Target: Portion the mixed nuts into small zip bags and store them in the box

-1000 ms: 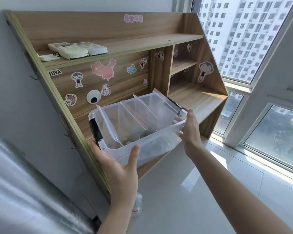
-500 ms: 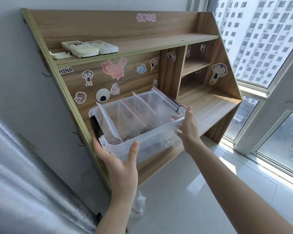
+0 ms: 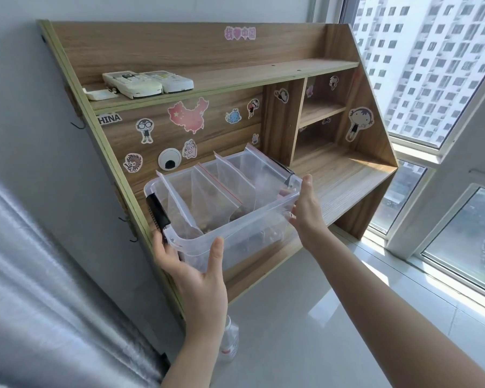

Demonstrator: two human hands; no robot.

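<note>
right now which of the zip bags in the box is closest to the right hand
The rightmost zip bag, standing tallest beside the black handle near the right hand.

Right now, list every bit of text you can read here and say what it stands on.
"HINA": black-and-white sticker on the wooden shelf unit, its first letter hidden by the frame.
Pink sticker at the top of the back panel: characters too blurred to read.
Two remote controls on the upper shelf: button labels too small to read.

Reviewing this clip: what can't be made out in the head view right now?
- Nuts in the zip bags: blurred by cloudy plastic, uncountable.
- Left hand fingers: behind the clear box.
- Whether the box rests on the wooden shelf: its base hides contact.
- Bottle: mostly behind the left forearm.
</note>
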